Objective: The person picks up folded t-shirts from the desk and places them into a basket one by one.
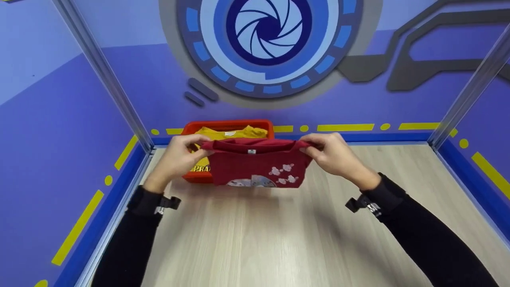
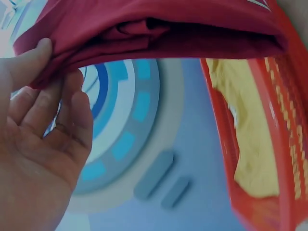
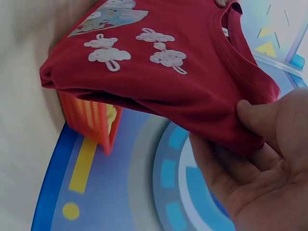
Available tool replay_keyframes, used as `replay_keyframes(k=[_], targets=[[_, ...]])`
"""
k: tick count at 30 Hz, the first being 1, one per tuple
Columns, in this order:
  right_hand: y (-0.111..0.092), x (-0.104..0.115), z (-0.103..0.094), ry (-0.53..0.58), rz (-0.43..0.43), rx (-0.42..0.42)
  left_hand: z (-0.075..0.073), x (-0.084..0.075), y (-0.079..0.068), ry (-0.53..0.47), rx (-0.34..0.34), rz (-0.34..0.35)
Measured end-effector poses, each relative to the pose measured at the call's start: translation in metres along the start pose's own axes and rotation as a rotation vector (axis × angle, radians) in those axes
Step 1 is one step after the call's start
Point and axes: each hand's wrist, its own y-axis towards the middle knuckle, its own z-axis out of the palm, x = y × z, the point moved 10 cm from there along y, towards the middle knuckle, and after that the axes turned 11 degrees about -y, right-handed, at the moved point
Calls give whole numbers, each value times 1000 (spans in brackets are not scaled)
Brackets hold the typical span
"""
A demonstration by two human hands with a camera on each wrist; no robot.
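A folded dark red T-shirt [image 1: 255, 165] hangs in the air between both hands, its neckline upward and a pale print with white flower shapes on its front. At one shoulder the left hand [image 1: 177, 157] pinches the cloth between thumb and fingers. My right hand [image 1: 332, 153] pinches the opposite shoulder in the same way. In the right wrist view the thumb presses on top of the red T-shirt [image 3: 159, 72], fingers beneath. Behind it stands a red basket [image 1: 231, 122] with a yellow T-shirt [image 1: 217, 132] inside, partly hidden by the red cloth.
The basket stands on a light wooden tabletop [image 1: 263, 239], near the printed back wall [image 1: 318, 107]. Blue side panels [image 1: 79, 131] and metal corner posts bound the table on the left and right.
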Motion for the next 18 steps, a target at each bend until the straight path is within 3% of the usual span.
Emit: replay_keyframes(k=[8, 15, 18], targets=[[45, 20, 33, 50, 9, 57, -54, 15, 4, -126, -46, -62], [86, 14, 76, 72, 59, 145, -79, 57, 19, -197, -80, -135], [101, 6, 86, 59, 72, 141, -85, 76, 26, -159, -104, -187]])
